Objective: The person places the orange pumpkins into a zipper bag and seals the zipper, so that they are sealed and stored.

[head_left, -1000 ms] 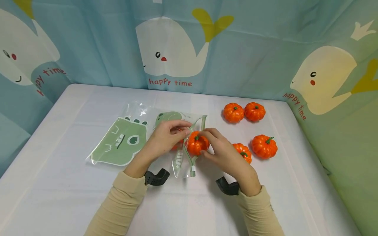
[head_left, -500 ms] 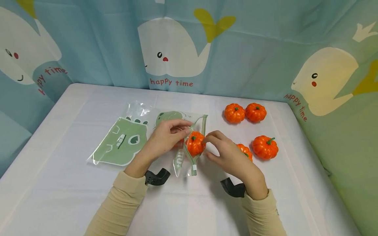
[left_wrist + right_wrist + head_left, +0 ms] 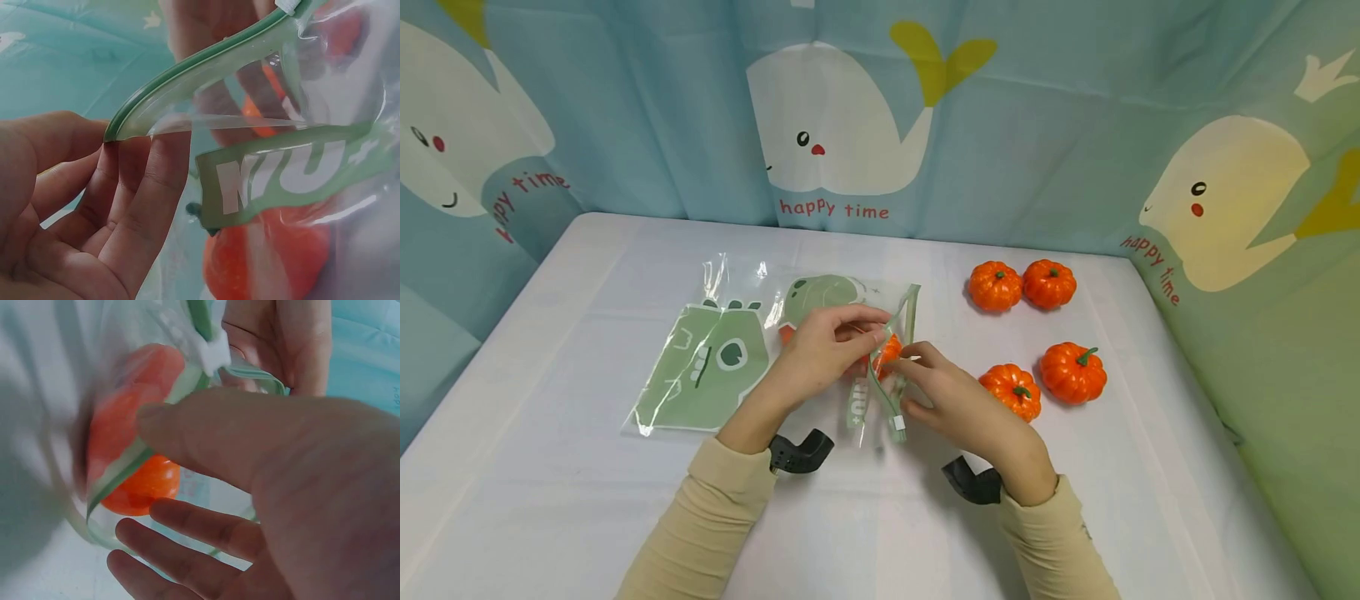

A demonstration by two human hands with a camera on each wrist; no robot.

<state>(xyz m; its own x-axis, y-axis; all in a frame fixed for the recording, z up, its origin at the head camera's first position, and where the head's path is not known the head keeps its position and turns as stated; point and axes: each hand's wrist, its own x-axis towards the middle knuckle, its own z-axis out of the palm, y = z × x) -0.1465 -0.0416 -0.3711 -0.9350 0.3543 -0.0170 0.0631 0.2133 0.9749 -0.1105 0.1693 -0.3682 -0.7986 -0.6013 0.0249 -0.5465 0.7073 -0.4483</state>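
My left hand (image 3: pixel 820 350) pinches the green zip edge of a clear plastic zip bag (image 3: pixel 262 175), holding its mouth apart. The bag, with green cartoon prints, stretches left over the table. A small orange toy pumpkin (image 3: pixel 891 350) is just inside the mouth, partly covered by the fingers. My right hand (image 3: pixel 958 396) is at the mouth; in the right wrist view its fingers extend beside the pumpkin (image 3: pixel 147 484), and the thumb overlaps the near bag wall. Another pumpkin (image 3: pixel 269 256) shows through the plastic in the left wrist view. A white slider (image 3: pixel 899 422) sits at the zip's near end.
Two pumpkins (image 3: pixel 995 286) sit side by side at the back right of the white table (image 3: pixel 550 500). Two more (image 3: pixel 1072 372) lie to the right of my right hand, one partly behind it. A printed blue-green curtain (image 3: pixel 700 108) stands behind the table.
The pumpkin has gone from the right fingers at the mouth to deeper inside the bag. The right hand drew back a little, then moved in again. The bag's printed left part shifted slightly left.
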